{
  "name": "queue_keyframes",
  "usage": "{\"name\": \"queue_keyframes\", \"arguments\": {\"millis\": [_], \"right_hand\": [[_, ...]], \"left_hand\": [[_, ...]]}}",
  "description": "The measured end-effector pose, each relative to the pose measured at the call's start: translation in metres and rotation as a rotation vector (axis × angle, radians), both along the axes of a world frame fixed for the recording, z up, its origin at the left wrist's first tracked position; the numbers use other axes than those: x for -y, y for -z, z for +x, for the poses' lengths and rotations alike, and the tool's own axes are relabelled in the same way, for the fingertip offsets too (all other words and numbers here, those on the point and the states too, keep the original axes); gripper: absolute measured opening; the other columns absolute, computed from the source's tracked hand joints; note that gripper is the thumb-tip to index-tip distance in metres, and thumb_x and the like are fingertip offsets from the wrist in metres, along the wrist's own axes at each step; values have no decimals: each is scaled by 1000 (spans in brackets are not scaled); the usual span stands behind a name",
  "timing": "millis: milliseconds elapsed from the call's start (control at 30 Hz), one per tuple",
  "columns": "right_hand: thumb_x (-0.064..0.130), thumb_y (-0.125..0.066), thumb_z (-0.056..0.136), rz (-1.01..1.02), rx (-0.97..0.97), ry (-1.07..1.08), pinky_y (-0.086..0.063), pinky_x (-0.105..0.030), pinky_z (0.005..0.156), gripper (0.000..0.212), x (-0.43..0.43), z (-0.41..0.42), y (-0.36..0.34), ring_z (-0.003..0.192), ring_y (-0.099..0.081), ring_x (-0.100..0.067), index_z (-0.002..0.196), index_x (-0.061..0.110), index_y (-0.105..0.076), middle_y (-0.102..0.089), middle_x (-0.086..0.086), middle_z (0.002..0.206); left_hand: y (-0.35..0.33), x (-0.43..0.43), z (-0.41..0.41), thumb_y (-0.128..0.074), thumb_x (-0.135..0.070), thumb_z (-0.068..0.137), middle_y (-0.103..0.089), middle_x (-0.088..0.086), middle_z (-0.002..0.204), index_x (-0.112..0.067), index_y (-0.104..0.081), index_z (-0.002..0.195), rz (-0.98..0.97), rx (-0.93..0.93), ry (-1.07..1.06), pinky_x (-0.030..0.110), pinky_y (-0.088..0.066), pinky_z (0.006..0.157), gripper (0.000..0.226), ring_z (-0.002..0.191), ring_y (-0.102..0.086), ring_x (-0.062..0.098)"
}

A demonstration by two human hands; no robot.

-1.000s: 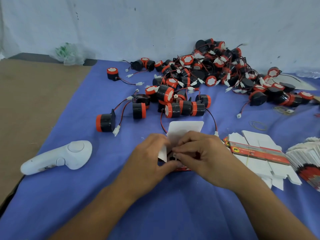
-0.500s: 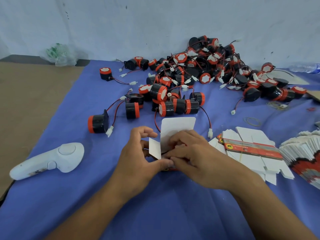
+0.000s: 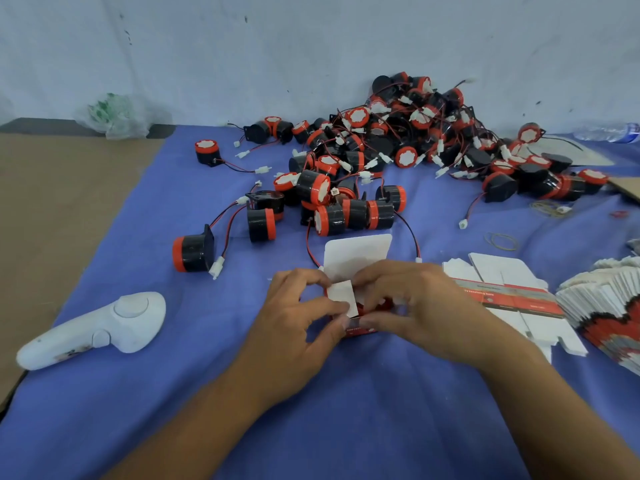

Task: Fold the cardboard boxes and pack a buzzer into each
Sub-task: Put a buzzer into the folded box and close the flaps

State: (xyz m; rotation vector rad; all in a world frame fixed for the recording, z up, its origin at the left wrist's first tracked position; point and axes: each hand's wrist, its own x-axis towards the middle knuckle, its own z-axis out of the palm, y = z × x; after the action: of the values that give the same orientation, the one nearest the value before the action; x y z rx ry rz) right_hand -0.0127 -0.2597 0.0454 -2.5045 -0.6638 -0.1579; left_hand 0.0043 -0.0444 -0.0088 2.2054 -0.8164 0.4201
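Where the blue cloth (image 3: 138,427) stops on my far left, its edge runs diagonally against the brown tabletop (image 3: 52,202), and a crumpled plastic bag (image 3: 114,114) sits at the back against the wall. A white controller (image 3: 93,329) lies on the cloth just inside that edge, its handle pointing toward the near-left corner. Between it and the left hand (image 3: 294,323) I see a strip of bare cloth, and a wider bare stretch runs along the near side under both forearms. A lone buzzer (image 3: 192,252) lies on its side behind the controller, well apart from it, with its wire trailing off to the right. The left hand is curled, thumb and fingertips pinching the white side flap of the cardboard box (image 3: 356,258). The box stands on the cloth at centre, between the two hands, with its lid flap upright at the back. The right hand (image 3: 422,310) is curled round the box's right side, thumb along the red front edge. Something red shows inside the opening, but I cannot tell whether it is a buzzer. Behind the box, the heap of buzzers (image 3: 398,140) spreads from just past the lid flap back to the wall and off to the right. Just beside the right hand lie flat box blanks (image 3: 509,296), next to a fanned stack of blanks (image 3: 609,306) that runs past the right edge of view. A rubber band (image 3: 500,241) lies behind them.
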Motion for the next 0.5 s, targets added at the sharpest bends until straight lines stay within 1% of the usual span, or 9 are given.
{"name": "queue_keyframes", "arguments": {"millis": [67,100,133,200,233,267,333,400,500], "right_hand": [[30,-79,83,92,104,149,-43,-14,91,14,8,3,0,112,-54,6,90,25,-68,-60,16,123],[33,-76,85,123,127,254,-40,-10,88,17,14,5,-1,110,-51,9,95,27,-63,-57,18,122],[35,-71,88,146,88,365,-39,-10,83,20,21,7,-1,105,-52,11,103,28,-59,-57,18,118],[35,-59,97,220,-176,506,-42,-16,72,21,31,10,0,82,-60,4,115,25,-57,-65,9,102],[32,-54,101,307,-327,503,-44,-18,67,20,32,10,2,70,-62,-1,115,20,-61,-69,1,91],[27,-51,103,433,-432,476,-47,-20,62,20,32,11,5,65,-64,-8,113,16,-64,-71,-8,85],[19,-53,103,686,-497,410,-54,-22,61,18,29,12,7,67,-68,-18,111,12,-68,-71,-16,84],[22,-61,97,802,-497,370,-55,-21,60,15,26,12,6,68,-70,-20,106,14,-71,-70,-13,80],[31,-68,82,907,-552,259,-50,-20,54,18,20,12,10,61,-64,-15,95,21,-76,-68,-5,73]], "left_hand": [[2,0,2,-58,-38,93,-50,-2,125,-22,-75,103,16,-26,-8,18,-31,101,25,118,-40,14],[2,0,4,-58,-39,93,-45,-3,132,-25,-74,103,3,-54,-14,18,-29,105,24,124,-35,12],[2,0,5,-59,-39,92,-39,-4,138,-27,-74,103,-16,-96,-16,17,-26,108,23,129,-32,9],[0,-1,9,-60,-39,90,-39,-8,142,-28,-73,103,-68,-196,31,17,-31,109,22,133,-35,3],[0,-1,10,-60,-37,90,-45,-11,139,-26,-73,103,-95,-230,69,17,-37,104,22,127,-43,-1],[-1,-1,12,-62,-35,89,-51,-14,133,-24,-74,102,-118,-237,93,15,-42,99,20,121,-50,-3],[-2,-2,14,-64,-30,88,-57,-16,124,-22,-75,98,-148,-217,104,12,-44,92,17,112,-56,-4],[-2,-3,16,-66,-27,87,-59,-16,121,-19,-75,96,-179,-237,122,14,-47,91,15,111,-58,-1],[0,-5,19,-70,-20,90,-59,-14,120,-14,-75,99,-212,-291,157,21,-53,90,12,112,-59,4]]}}
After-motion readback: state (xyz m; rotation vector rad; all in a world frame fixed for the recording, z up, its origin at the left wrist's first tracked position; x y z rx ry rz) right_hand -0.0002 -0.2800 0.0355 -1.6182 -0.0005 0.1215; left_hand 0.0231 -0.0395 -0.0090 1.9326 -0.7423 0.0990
